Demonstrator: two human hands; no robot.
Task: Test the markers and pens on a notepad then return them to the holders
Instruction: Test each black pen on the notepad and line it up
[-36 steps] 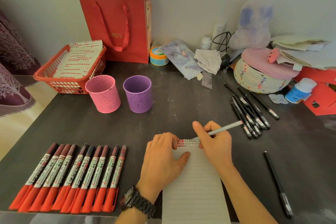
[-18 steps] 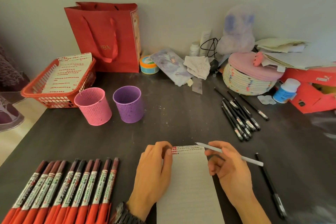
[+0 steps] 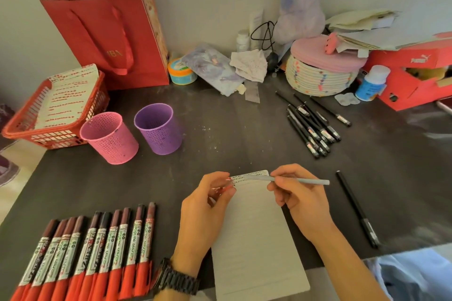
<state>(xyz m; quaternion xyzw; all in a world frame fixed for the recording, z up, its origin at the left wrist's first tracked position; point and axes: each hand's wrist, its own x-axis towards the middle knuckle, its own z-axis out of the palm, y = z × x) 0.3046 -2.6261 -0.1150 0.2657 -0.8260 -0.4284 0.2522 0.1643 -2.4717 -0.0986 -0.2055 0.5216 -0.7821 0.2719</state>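
One head-worn wide-angle camera looks forward and down, close over the table (image 3: pixel 244 134).

We see a dark worktop (image 3: pixel 232 129) against a wall. Back left: a red paper bag (image 3: pixel 105 32) stands upright, with a red basket (image 3: pixel 14 127) holding marked sheets (image 3: pixel 66 95) just beside it. Mid-back: a round tub (image 3: pixel 182 72) and crumpled paper (image 3: pixel 249 65). Back right: a woven basket (image 3: pixel 318 78) with a pink lid (image 3: pixel 325 56), a white bottle (image 3: pixel 371 83) and a red shoebox (image 3: pixel 401 58).

The dark table (image 3: pixel 232 134) has open room between the purple cup (image 3: pixel 159 128) and the pile of black pens (image 3: pixel 310 127). A hand can pass there. The row of red markers (image 3: pixel 93 252) fills the left side. One black pen (image 3: pixel 355 208) lies on the right.
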